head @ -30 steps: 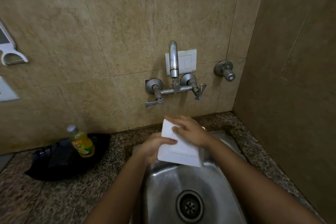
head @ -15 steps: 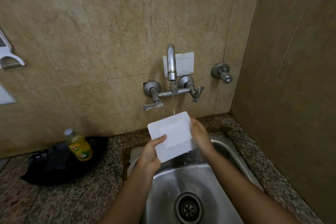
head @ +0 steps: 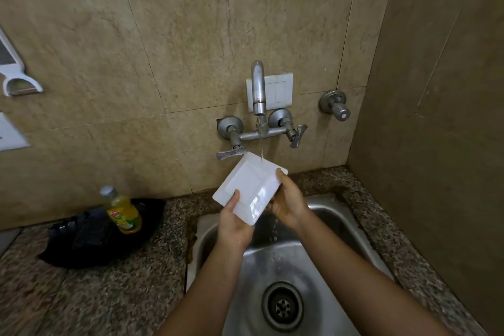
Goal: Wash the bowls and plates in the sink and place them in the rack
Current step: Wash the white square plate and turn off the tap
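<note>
Head view. Both forearms enter from the bottom edge, elbows cut off. The square white plate (head: pixel 249 188) is held tilted over the sink (head: pixel 272 262), under the tap spout (head: pixel 258 88); a thin stream lands near its upper corner. Left hand (head: pixel 234 224) clasps the lower left edge, thumb on the face, fingers hidden behind. Right hand (head: pixel 287 203) grips the right edge, thumb at the rim; its fingers and the plate's underside are out of sight. Drops fall below the plate into the steel basin; the drain (head: pixel 282 306) is visible, the sink's near edge cut off.

Left of the sink, on the speckled granite worktop (head: pixel 114 292), a yellow bottle (head: pixel 121 211) stands on a crumpled black bag (head: pixel 90 237); its label is too small to read. Beige tiled wall behind, with a white switch plate (head: pixel 278 91) partly behind the spout and a separate valve (head: pixel 335 104) to the right. White fixtures at the left edge are cropped, unidentifiable. No rack in frame.
</note>
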